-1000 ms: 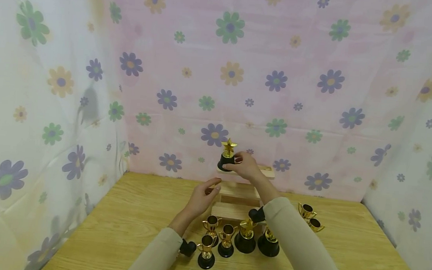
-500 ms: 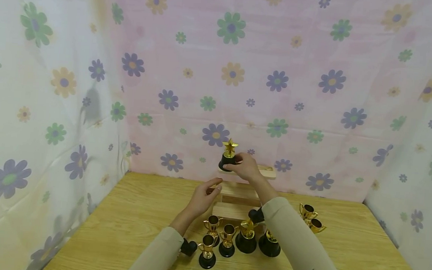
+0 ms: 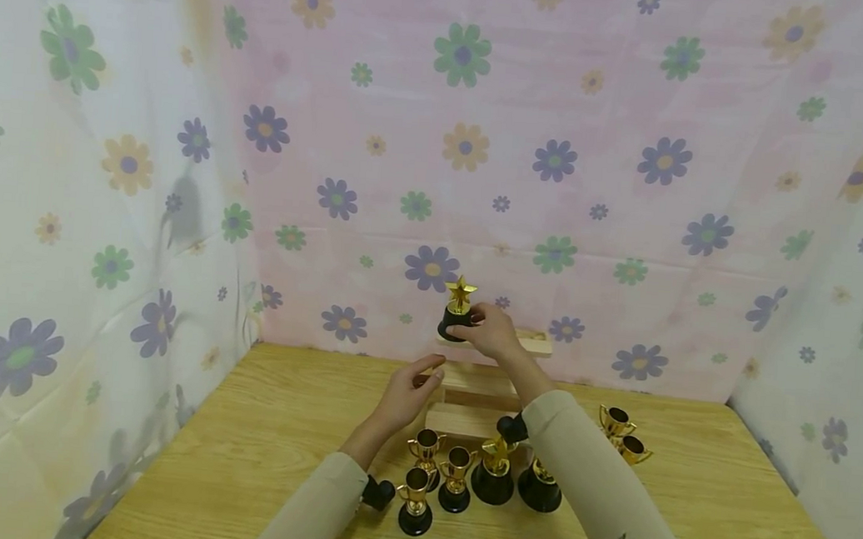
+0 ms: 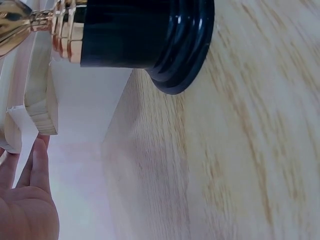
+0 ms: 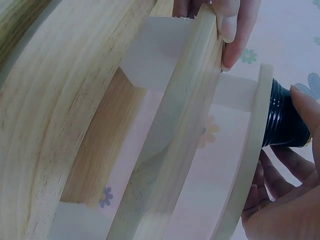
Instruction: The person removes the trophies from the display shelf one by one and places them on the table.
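Note:
My right hand (image 3: 497,334) pinches the black base of a gold star trophy (image 3: 461,292). It stands upright at the left end of the top shelf of a stepped wooden display stand (image 3: 469,421). In the right wrist view the trophy's base (image 5: 287,117) meets the top board, with thumb and fingers on either side. My left hand (image 3: 404,393) grips the left end of the stand's middle board (image 5: 175,135), its fingers on both faces. Lower down, the left wrist view has a cup trophy's black base (image 4: 130,35) close up.
Three small gold cup trophies (image 3: 416,490) stand in front of the stand at left. Two larger star trophies (image 3: 494,478) are beside them, one partly behind my right sleeve (image 3: 590,473). Two more cups (image 3: 616,420) stand at right. A flowered cloth (image 3: 378,174) hangs behind the table (image 3: 263,425).
The head view has shifted very slightly. Both hands and the star trophy keep their places.

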A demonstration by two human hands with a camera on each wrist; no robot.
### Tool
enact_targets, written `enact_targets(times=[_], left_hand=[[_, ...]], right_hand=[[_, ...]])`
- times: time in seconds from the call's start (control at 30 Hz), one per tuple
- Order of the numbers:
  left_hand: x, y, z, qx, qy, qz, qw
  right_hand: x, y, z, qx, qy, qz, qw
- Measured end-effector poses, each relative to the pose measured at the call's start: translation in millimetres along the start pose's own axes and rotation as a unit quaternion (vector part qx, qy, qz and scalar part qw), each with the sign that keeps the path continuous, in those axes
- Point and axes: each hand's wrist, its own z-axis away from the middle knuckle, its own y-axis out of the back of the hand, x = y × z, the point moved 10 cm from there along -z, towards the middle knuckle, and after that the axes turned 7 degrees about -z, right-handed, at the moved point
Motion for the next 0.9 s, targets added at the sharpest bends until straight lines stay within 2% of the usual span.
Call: enact_targets(times=[0.53,0.9], left_hand=[[3.1,-0.7,-0.7,-0.002,-0.006,0.001,1.0],[0.9,-0.4,0.5,-0.002,-0.002,-0.001,1.0]], right_hand=[[-2.8,4.5,0.9,0.006,0.005,-0.003,1.0],[-3.2,12.1,4.6,-0.005,0.006,0.025,0.9997]])
